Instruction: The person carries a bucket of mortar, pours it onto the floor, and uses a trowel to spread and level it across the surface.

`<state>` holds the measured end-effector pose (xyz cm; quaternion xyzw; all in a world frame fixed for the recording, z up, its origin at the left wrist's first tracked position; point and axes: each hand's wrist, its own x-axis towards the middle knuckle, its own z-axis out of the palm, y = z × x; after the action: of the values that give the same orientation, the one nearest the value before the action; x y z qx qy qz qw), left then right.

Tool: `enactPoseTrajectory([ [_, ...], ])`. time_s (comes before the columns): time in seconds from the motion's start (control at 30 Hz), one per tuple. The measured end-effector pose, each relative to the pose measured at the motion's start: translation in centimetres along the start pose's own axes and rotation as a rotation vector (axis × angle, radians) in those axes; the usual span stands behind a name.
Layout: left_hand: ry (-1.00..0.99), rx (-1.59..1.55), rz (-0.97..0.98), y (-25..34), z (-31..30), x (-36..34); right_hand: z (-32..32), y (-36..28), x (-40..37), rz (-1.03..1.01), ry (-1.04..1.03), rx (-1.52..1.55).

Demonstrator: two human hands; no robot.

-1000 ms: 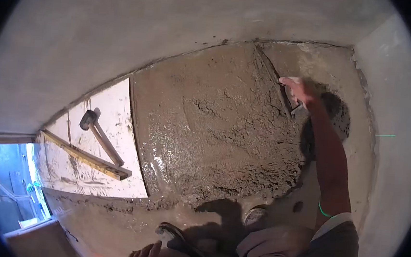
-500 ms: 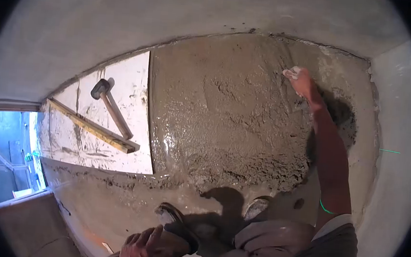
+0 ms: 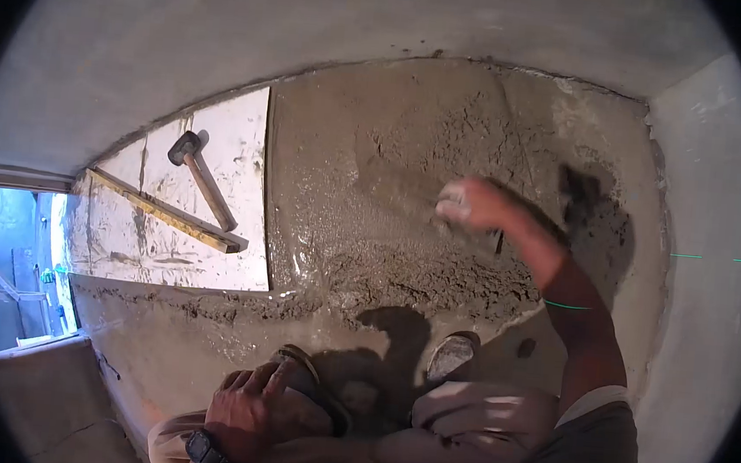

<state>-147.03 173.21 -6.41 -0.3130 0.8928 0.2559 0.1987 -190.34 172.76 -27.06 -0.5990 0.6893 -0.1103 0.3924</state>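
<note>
My right hand (image 3: pixel 468 203) is closed round the grip of a long flat trowel (image 3: pixel 404 191), low over the wet mortar. Motion and a coat of mortar blur the trowel's blade, and my hand hides its handle. Wet mortar (image 3: pixel 445 277) covers the floor in front of me, smooth and shiny on the left, rough and lumpy toward my feet. My left hand (image 3: pixel 244 404) rests on my bent knee with its fingers stretched out, holding nothing. A dark watch (image 3: pixel 207 451) is on that wrist.
On a white board (image 3: pixel 239 125) at the left lie a mallet (image 3: pixel 207 188) with a dark head and a wooden strip (image 3: pixel 163 215). Walls stand along the far side and the right (image 3: pixel 707 328). A blue-lit opening (image 3: pixel 8 246) is at far left. My shoe (image 3: pixel 453 357) stands beside the mortar.
My right hand has swept the trowel leftward and closer to me across the mortar. My left hand stays at my knee, and the view has shifted slightly.
</note>
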Motion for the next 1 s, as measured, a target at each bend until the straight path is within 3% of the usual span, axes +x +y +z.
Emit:
enactPoseTrajectory([
  [0.13,0.052,0.02,0.08,-0.1,-0.2,-0.6,3.0,-1.9,-2.2,-0.059,-0.108,0.011],
  [0.17,-0.044,0.034,0.041,0.0,-0.3,-0.7,2.4,-1.6,-1.9,-0.054,-0.099,0.007],
  [0.23,-0.036,0.027,0.056,-1.0,-0.1,0.5,0.5,-0.3,-1.4,0.019,0.078,0.045],
  [0.3,-0.028,0.016,0.063,-1.2,0.1,1.4,-1.4,2.7,0.5,0.148,0.416,0.133],
  [0.37,-0.028,0.02,0.06,-1.7,-0.2,2.0,-3.8,7.3,2.9,0.218,0.605,0.054],
  [0.43,-0.033,0.023,0.032,-2.5,-0.5,1.9,-6.2,9.7,5.0,0.377,0.651,0.354],
  [0.53,-0.055,-0.003,-0.027,-3.3,-0.2,1.5,-8.7,8.9,6.9,0.475,0.524,0.431],
  [0.6,-0.081,-0.036,-0.048,-3.3,0.3,1.5,-8.8,8.7,7.8,0.387,0.418,0.311],
  [0.77,-0.124,-0.108,-0.078,-2.4,1.6,0.7,-7.0,6.6,9.8,0.218,0.19,0.353],
  [0.83,-0.119,-0.11,-0.078,-2.0,1.6,0.5,-4.7,6.7,11.6,-0.078,0.155,0.21],
  [0.9,-0.11,-0.098,-0.071,-1.6,1.3,0.1,-3.4,3.6,10.8,0.077,-0.008,0.171],
  [0.97,-0.092,-0.084,-0.062,-1.4,1.0,-0.2,-0.9,1.2,9.6,-0.17,-0.005,0.021],
  [1.0,-0.081,-0.078,-0.059,-1.0,0.8,-0.5,-0.3,-1.0,8.6,-0.106,-0.062,0.01],
])
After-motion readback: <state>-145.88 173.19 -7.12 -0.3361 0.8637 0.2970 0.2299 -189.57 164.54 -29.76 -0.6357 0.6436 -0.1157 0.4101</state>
